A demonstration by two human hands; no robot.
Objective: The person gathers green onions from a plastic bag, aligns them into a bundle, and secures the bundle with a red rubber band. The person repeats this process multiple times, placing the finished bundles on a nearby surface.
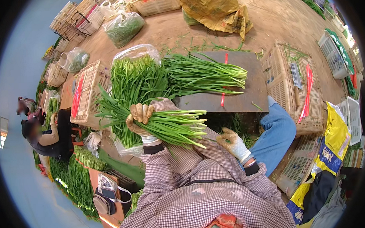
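My left hand [140, 118], in a soiled work glove, is closed around a bunch of garlic chives [179, 123] above my lap. The pale cut ends point right and the leafy tips left. My right hand [233, 144], gloved too, hangs apart from the bunch, over my lap, with its fingers curled. A thin dark strand lies by its fingertips; whether they pinch it is unclear. Beyond my hands, a larger chive pile [205, 72] lies on a dark board [248, 102], across a red tie strip [222, 100]. More chives [136, 76] fill a clear plastic bag at left.
At right, a knife [295, 75] and red strips [307, 93] lie on an upturned plastic crate [271, 71]. Another crate [91, 102] with red strips stands left. A co-worker [47, 133] sits far left. A phone [108, 193] rests on a stand; a yellow sack [218, 10] lies ahead.
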